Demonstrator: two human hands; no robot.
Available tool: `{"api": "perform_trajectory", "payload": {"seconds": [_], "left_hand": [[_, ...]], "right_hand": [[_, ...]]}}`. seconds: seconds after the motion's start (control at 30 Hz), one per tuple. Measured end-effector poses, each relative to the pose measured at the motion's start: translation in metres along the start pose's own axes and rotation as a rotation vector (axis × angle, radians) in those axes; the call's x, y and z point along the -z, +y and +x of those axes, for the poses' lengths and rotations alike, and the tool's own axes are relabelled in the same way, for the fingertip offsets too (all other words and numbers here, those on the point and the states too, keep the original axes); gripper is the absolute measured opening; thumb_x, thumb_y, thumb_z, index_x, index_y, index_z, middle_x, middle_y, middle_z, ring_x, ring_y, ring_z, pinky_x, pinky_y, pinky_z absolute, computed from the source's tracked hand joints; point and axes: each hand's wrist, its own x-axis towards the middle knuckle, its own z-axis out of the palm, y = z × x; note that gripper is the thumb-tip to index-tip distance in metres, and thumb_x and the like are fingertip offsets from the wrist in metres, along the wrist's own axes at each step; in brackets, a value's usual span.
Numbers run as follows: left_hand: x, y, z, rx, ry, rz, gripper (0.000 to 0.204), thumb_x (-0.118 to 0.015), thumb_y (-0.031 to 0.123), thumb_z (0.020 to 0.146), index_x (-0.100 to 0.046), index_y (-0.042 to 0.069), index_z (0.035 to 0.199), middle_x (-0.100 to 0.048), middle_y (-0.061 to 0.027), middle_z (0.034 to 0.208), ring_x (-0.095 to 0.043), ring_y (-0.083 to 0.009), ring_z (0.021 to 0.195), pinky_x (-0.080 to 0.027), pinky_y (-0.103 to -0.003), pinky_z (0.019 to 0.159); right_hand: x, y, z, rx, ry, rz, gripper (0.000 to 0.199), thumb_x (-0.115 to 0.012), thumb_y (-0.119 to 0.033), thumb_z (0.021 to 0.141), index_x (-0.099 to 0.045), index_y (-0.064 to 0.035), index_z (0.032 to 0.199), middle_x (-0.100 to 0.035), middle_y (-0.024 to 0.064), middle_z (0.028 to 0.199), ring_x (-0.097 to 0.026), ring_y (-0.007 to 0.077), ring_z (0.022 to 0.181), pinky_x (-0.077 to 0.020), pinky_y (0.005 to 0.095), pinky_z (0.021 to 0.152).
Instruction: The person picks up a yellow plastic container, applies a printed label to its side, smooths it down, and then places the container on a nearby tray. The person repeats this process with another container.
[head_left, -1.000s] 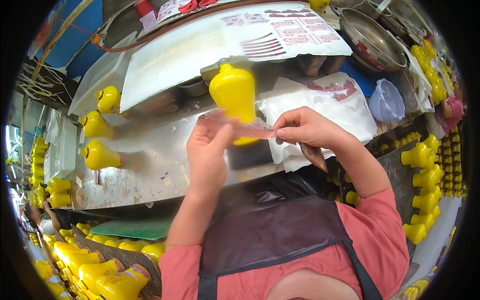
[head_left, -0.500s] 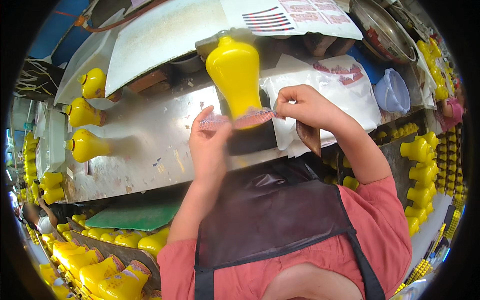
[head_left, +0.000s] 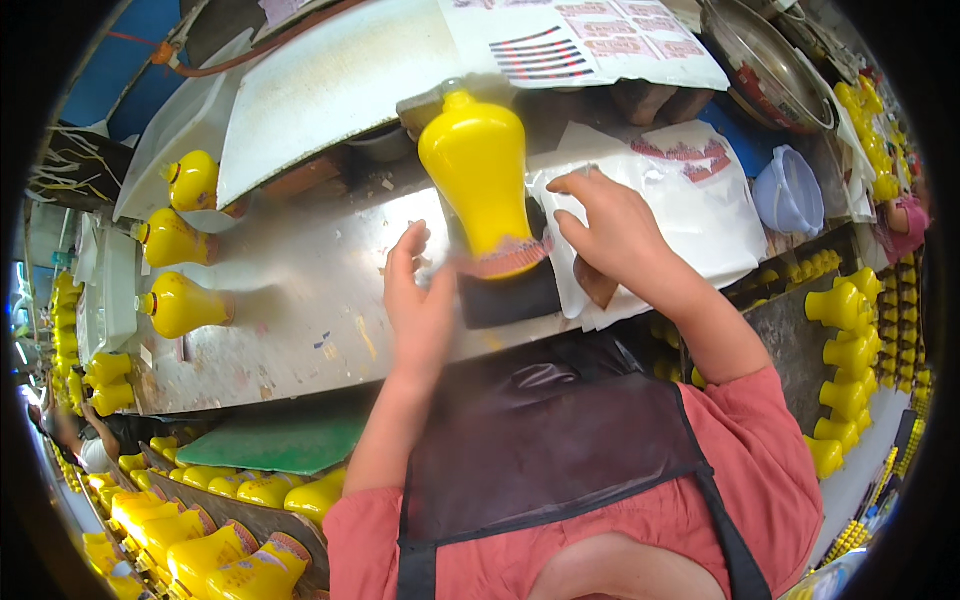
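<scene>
A glossy yellow vase (head_left: 474, 150) lies on its side in front of me, its wide foot toward me and its neck against a support. Around the foot runs a pink-and-blue patterned decal strip (head_left: 505, 260). My left hand (head_left: 415, 300) is beside the strip's left end, slightly blurred, thumb and fingers apart. To the right of the foot, my right hand (head_left: 620, 230) has its thumb and forefinger spread, off the strip. A brown flat scraper (head_left: 596, 284) sticks out below that palm, apparently held by the lower fingers, which are hidden.
White sheets (head_left: 690, 215) with more decal strips lie at right, near a pale blue bucket (head_left: 788, 188). Several yellow vases (head_left: 185, 305) stand along the left of the metal table (head_left: 290, 340). A white board (head_left: 330, 100) spans the back. More vases (head_left: 210, 550) fill racks lower left.
Both hands have let go of the decal strip, whose ends now lie closer round the vase foot. My fingers have opened, and the scraper has shifted left with my right hand.
</scene>
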Motion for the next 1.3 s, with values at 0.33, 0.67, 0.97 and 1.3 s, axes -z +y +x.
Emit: {"api": "perform_trajectory", "payload": {"seconds": [0.33,0.67,0.97,1.3], "left_hand": [[-0.026,0.001,0.008,-0.147,-0.156,-0.142,0.074,-0.061,0.036,0.101,-0.032,-0.001,0.157,-0.062,-0.0191,0.129,-0.058,-0.0272,0.124,-0.044,-0.04,0.107],[-0.029,0.011,0.004,-0.064,-0.108,-0.179,0.079,-0.077,0.027,0.087,-0.043,0.0,0.153,-0.058,-0.0185,0.136,-0.054,-0.0318,0.123,-0.04,-0.044,0.106],[-0.026,0.001,0.003,-0.042,-0.256,-0.267,0.073,-0.059,0.02,0.104,-0.023,-0.001,0.163,-0.048,-0.0197,0.153,-0.053,-0.0263,0.135,-0.044,-0.038,0.111],[-0.025,0.001,0.001,-0.029,-0.287,-0.365,0.07,-0.057,0.019,0.106,-0.023,-0.004,0.162,-0.042,-0.0183,0.159,-0.046,-0.0262,0.144,-0.037,-0.039,0.117]], "right_hand": [[-0.01,-0.02,-0.01,-0.211,-0.191,0.527,0.081,-0.071,-0.022,0.091,-0.034,-0.0087,0.162,-0.06,0.0046,0.067,-0.055,0.0092,0.058,-0.0455,0.0268,0.057],[-0.011,-0.022,-0.006,-0.287,-0.178,0.525,0.092,-0.082,-0.026,0.083,-0.038,-0.0094,0.161,-0.053,0.0,0.058,-0.048,0.0055,0.051,-0.0415,0.024,0.052],[-0.013,-0.03,-0.006,-0.203,-0.077,0.505,0.093,-0.085,-0.03,0.08,-0.041,-0.0075,0.159,-0.059,0.0057,0.067,-0.05,0.0091,0.052,-0.0448,0.0265,0.054],[-0.021,-0.024,-0.006,-0.096,0.007,0.41,0.096,-0.087,-0.028,0.077,-0.042,-0.0047,0.158,-0.066,0.0097,0.084,-0.05,0.0097,0.053,-0.0442,0.0263,0.053]]}}
